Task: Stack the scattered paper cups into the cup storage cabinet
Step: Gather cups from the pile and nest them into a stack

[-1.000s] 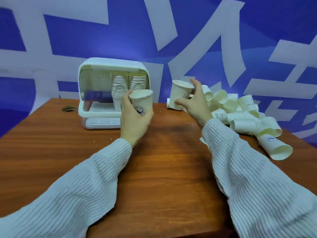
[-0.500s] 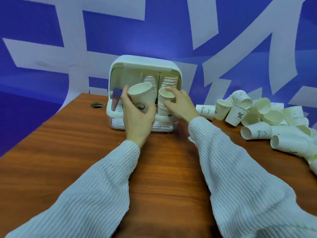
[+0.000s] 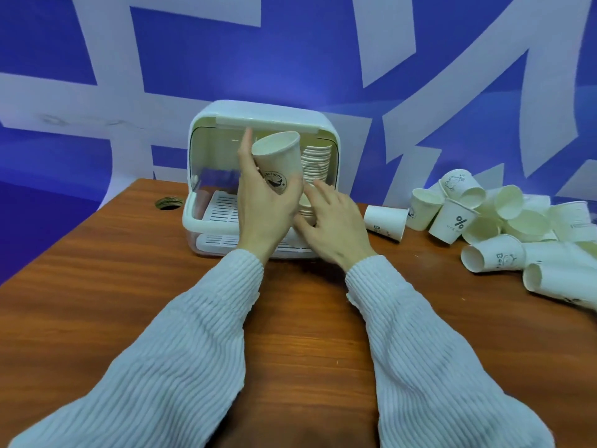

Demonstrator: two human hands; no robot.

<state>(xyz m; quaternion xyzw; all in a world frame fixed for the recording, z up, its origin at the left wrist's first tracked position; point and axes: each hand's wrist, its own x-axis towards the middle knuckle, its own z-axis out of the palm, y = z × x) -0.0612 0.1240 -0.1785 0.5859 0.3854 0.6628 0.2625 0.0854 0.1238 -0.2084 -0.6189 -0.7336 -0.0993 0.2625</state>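
Wood-grain surface (image 3: 97, 318) ran out from the viewer, its near part crossed by two ribbed white sleeves. Beyond the cuffs, the left hand (image 3: 265, 205) gripped a cup (image 3: 279, 160) by its lower body, mouth up and tilted, raised in front of the cabinet (image 3: 226, 121). Just beside it the right hand (image 3: 336, 221) reached low into the cabinet's opening; its fingers looked fairly straight and close to a small cup at the foot of a stack (image 3: 316, 163), but whether they pinched it could not be told. That stack of nested cups stood inside on the right; the slatted tray (image 3: 223, 205) showed bare on the left. Off to the right, well apart from the cabinet, a pile of loose cups (image 3: 504, 221) lay on the surface, most on their sides. Behind everything hung a blue wall (image 3: 161, 59) with broad white strokes. The step in hand seemed to be stowing: one cup being settled inside by the right hand, the left hand's cup waiting its turn. Next, that cup would need to be brought level over a stack, rim lined up, and pushed down squarely so it nests rather than jams; then a reach back to the pile, which looked far from used up.
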